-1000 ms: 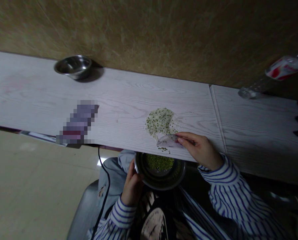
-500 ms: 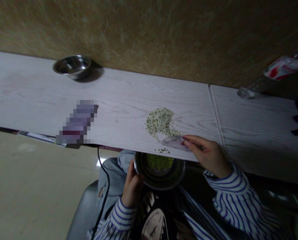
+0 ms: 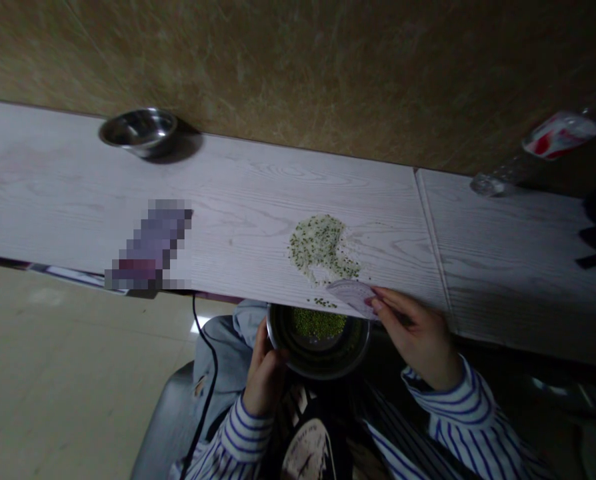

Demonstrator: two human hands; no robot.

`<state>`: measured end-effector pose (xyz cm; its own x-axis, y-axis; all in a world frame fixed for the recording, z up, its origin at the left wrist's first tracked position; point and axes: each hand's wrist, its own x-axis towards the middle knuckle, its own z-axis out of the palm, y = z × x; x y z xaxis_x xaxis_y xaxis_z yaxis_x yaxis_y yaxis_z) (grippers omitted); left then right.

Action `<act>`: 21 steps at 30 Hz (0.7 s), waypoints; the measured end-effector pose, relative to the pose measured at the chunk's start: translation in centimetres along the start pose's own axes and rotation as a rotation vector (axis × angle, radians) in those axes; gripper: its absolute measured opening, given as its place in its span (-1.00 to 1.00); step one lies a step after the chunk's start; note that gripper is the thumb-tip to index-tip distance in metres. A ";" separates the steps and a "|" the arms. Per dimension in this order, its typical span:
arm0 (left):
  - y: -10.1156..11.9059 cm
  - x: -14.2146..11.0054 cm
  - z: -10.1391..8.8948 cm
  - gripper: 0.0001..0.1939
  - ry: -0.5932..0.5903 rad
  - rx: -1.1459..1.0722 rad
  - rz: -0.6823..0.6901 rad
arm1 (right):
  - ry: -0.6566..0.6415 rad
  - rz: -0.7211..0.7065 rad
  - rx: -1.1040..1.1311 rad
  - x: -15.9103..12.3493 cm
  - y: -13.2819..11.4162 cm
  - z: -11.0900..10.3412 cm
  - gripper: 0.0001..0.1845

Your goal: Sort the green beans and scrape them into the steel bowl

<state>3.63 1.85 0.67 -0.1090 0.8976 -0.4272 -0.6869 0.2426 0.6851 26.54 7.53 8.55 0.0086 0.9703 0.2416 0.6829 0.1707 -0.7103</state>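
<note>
My left hand (image 3: 267, 375) is closed on the left rim of a metal bowl (image 3: 323, 367), held just below the table's front edge. Green mung beans (image 3: 319, 323) lie in this bowl. Between the thumb and fingers of my right hand (image 3: 415, 330) is a clear plastic protractor (image 3: 353, 293), its curved edge turned toward the far side, low over the tabletop near the edge. Beyond it spreads a pile of white rice grains mixed with green beans (image 3: 321, 243). A few loose beans (image 3: 323, 303) sit at the edge, left of the protractor.
A second metal bowl (image 3: 141, 132) stands by the wall at the back left. A blurred-out flat object (image 3: 153, 243) lies on the white wooden table (image 3: 238, 180). At the right a clear bottle with a red label (image 3: 553, 137) lies against the wall. A black cable (image 3: 215, 367) hangs down.
My right hand has moved slightly toward me with the protractor, which has tilted over the table edge. My left hand and the bowl stay in place.
</note>
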 end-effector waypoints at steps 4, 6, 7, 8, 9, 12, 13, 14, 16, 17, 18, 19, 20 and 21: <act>0.1 -0.2 0.2 -0.37 0.013 -0.011 -0.005 | -0.031 -0.028 0.023 0.1 -0.3 0.5 -0.74; 0.2 -0.2 0.2 -0.37 0.008 -0.012 -0.006 | -0.049 -0.059 0.036 0.1 -0.8 0.8 -0.74; 0.2 -0.2 0.1 -0.37 0.008 -0.014 -0.008 | -0.057 -0.072 0.039 0.1 -1.1 0.9 -0.74; 0.3 -0.2 0.1 -0.37 0.009 -0.016 -0.015 | -0.064 -0.081 0.038 0.1 -1.3 1.0 -0.75; 0.4 -0.2 0.0 -0.37 0.013 -0.019 -0.021 | -0.072 -0.085 0.036 0.1 -1.5 1.0 -0.75; 0.6 -0.2 -0.1 -0.37 0.026 -0.020 -0.025 | -0.091 -0.069 0.029 0.2 -1.6 0.9 -0.75; 0.6 -0.2 -0.1 -0.37 0.032 -0.017 -0.023 | -0.088 -0.059 0.028 0.3 -1.5 1.0 -0.75; 0.6 -0.2 -0.1 -0.37 0.040 -0.013 -0.022 | -0.081 -0.051 0.026 0.5 -1.5 1.0 -0.75; 0.6 -0.1 0.0 -0.37 0.059 -0.012 -0.018 | -0.072 -0.048 0.024 0.8 -1.5 1.3 -0.74; 0.6 -0.1 -0.1 -0.37 0.067 -0.015 -0.019 | -0.072 -0.056 0.025 1.0 -1.6 1.6 -0.74; 0.6 -0.1 -0.1 -0.37 0.072 -0.020 -0.020 | -0.079 -0.070 0.028 1.2 -1.8 1.8 -0.73; 0.6 -0.1 -0.2 -0.37 0.073 -0.023 -0.021 | -0.087 -0.088 0.030 1.4 -2.1 2.0 -0.73; 0.6 -0.1 -0.3 -0.38 0.070 -0.022 -0.026 | -0.098 -0.109 0.029 1.6 -2.5 2.2 -0.73; 0.7 -0.1 -0.5 -0.39 0.065 -0.018 -0.028 | -0.109 -0.133 0.024 1.8 -2.8 2.3 -0.73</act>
<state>2.84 1.73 0.89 -0.1358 0.8646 -0.4838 -0.7032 0.2599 0.6618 22.93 9.19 9.47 -0.1606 0.9516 0.2622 0.6551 0.3014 -0.6928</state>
